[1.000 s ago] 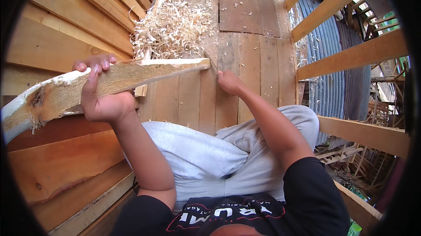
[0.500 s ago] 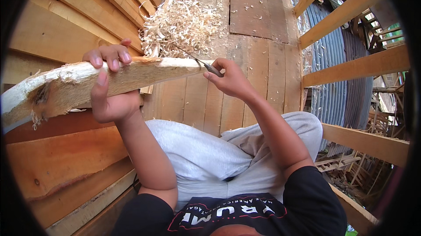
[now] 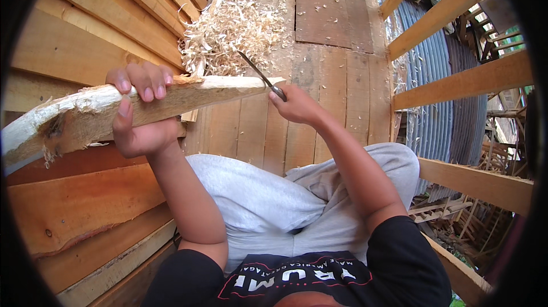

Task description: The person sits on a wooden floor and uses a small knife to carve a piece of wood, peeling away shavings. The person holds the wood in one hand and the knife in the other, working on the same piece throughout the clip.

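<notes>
A long, rough piece of wood runs from the left rim to a narrow tip at the middle, pale and freshly cut along its top edge. My left hand is closed round it, the fingers over the top and the thumb on the near face. In my right hand is a knife, its dark handle in my fist. The slim blade crosses the wood close to the tip and points away to the far left. Loose frayed fibres hang from the wood's left part.
Beyond the wood lies a heap of curled shavings on the plank floor. Stacked boards line the left side. On the right is a railing of wooden bars, with corrugated metal sheets behind it. My crossed legs are in front.
The knife blade has turned so that its broad side shows more, and its point is raised farther away. My right hand has shifted slightly; the left keeps its hold on the wood.
</notes>
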The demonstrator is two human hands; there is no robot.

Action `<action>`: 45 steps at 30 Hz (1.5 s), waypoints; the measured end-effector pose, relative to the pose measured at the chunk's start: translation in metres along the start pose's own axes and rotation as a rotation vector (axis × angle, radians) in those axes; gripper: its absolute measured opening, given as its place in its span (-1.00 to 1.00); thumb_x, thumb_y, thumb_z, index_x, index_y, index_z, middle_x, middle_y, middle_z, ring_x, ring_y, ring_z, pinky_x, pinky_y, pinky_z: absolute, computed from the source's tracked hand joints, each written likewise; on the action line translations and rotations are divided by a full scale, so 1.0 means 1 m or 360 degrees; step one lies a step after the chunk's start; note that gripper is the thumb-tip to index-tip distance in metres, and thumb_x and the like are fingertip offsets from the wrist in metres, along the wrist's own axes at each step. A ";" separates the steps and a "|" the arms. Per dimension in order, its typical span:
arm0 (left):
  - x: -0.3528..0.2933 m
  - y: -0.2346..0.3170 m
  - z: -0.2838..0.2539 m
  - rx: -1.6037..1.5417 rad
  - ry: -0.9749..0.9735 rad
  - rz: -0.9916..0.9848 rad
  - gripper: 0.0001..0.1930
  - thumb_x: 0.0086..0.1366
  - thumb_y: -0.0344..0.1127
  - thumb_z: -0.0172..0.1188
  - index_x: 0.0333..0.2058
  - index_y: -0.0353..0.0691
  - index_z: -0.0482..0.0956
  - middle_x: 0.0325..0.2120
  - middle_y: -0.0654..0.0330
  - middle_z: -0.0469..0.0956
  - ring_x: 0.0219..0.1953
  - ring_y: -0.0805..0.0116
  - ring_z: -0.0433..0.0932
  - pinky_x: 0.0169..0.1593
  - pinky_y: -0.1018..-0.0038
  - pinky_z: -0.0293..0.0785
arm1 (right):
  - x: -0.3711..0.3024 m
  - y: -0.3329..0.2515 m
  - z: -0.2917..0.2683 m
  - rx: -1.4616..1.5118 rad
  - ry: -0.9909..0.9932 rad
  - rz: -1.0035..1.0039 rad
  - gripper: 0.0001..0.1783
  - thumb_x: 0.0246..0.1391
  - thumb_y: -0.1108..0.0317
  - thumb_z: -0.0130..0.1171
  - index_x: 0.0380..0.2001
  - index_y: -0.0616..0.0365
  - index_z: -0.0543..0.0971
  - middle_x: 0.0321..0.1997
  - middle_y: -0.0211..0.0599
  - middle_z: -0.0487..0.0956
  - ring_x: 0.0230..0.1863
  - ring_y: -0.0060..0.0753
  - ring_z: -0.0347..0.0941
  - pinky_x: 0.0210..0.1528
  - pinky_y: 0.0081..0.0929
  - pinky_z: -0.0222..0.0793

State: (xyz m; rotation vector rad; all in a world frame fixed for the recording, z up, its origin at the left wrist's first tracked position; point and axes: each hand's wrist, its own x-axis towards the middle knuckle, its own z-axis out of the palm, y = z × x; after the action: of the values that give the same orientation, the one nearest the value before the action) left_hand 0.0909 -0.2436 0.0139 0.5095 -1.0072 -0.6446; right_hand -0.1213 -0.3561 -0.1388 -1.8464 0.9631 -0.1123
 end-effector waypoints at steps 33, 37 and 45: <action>0.000 0.001 0.001 0.0144 0.0093 0.0006 -0.79 0.10 -0.22 0.04 -0.29 -0.06 0.29 -0.53 0.30 0.23 -0.42 0.42 0.23 -0.14 0.35 0.19 | 0.002 0.000 0.004 0.1314 -0.1019 0.0848 -0.61 0.06 0.17 -0.33 -0.81 -0.12 0.00 -0.85 -0.58 -0.10 -0.81 -0.61 -0.26 -0.77 -0.52 -0.38; 0.000 0.001 0.005 0.0141 0.0110 0.0014 -0.79 0.09 -0.23 0.04 -0.29 -0.06 0.29 -0.53 0.30 0.23 -0.42 0.42 0.22 -0.15 0.35 0.18 | 0.005 0.004 0.013 0.1328 -0.0966 0.0823 -0.61 0.07 0.16 -0.34 -0.81 -0.11 0.00 -0.86 -0.56 -0.10 -0.82 -0.59 -0.26 -0.77 -0.48 -0.37; 0.002 0.000 0.011 0.0138 0.0068 0.0012 -0.78 0.07 -0.24 0.05 -0.30 -0.07 0.29 -0.54 0.29 0.22 -0.42 0.43 0.21 -0.15 0.35 0.17 | 0.006 0.005 0.017 0.1207 -0.0722 0.0817 -0.68 0.03 0.25 -0.33 -0.79 -0.08 0.13 -0.82 -0.52 0.02 -0.80 -0.55 -0.13 -0.75 -0.40 -0.21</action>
State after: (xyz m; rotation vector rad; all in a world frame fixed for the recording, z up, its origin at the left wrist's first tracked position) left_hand 0.0821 -0.2459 0.0204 0.5931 -0.9996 -0.5826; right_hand -0.1120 -0.3485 -0.1529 -0.8454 0.8735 0.2225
